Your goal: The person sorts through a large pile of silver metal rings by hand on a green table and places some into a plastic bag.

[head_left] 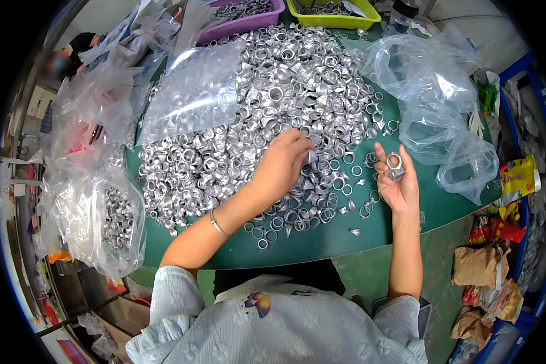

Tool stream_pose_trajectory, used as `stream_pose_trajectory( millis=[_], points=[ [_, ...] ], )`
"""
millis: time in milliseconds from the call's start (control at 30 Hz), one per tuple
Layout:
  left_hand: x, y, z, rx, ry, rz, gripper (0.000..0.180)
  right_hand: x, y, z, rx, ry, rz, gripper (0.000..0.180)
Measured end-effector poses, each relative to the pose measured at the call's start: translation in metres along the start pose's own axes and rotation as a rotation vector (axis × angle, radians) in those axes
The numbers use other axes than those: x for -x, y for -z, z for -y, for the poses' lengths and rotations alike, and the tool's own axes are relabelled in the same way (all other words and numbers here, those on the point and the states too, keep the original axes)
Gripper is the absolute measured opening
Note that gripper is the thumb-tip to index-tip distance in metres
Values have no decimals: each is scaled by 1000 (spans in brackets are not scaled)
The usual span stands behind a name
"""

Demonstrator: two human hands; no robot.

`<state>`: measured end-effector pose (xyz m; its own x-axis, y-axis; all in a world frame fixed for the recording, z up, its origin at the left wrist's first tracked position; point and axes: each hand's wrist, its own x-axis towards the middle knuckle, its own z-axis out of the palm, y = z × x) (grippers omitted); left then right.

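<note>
A large heap of silver-coloured metal rings (321,91) spreads over the green table. My left hand (283,159) reaches into the near middle of the heap, its fingers closed in a pinch on a ring (311,157); the fingertips are partly hidden. To the right of the heap, my right hand (397,189) is raised palm up above the table. Its thumb and fingers hold a ring (394,164) with a wide band; whether more rings sit beneath it I cannot tell. Several loose rings lie on the table between my two hands.
A purple basket (249,23) and a yellow-green basket (337,20) with metal pieces stand at the far edge. Clear plastic bags (431,91) lie on the right, and a plastic sheet (194,91) covers part of the heap. A filled bag (103,224) sits left. Another person is at far left.
</note>
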<state>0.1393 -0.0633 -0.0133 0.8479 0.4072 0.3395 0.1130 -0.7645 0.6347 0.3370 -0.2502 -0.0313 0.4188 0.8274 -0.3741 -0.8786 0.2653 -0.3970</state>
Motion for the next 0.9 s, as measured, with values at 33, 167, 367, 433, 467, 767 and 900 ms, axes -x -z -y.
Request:
stream_pose_trajectory(
  millis=[33, 167, 367, 433, 467, 767, 900],
  points=[
    [2, 6, -12, 196, 156, -10, 20, 5, -1, -5, -65, -10, -18, 23],
    [27, 19, -30, 1185, 800, 266, 27, 29, -26, -39, -23, -21, 80, 24],
    [94, -1, -58, 1996, 1225, 420, 43, 63, -61, -108, 1233, 639, 310, 17],
    [106, -7, -69, 1972, 1347, 152, 40, 73, -70, -130, 1492, 620, 426, 26],
    [112, -9, -66, 2076, 1344, 76, 38, 77, -76, -134, 1603, 586, 468, 29],
    [154, 28, -34, 2230, 1005, -62, 22, 83, -100, -144, 1455, 731, 662, 26],
    [193, 95, -17, 1717, 934, -757, 18, 82, -72, -149, 1192, 511, 325, 9]
  ],
)
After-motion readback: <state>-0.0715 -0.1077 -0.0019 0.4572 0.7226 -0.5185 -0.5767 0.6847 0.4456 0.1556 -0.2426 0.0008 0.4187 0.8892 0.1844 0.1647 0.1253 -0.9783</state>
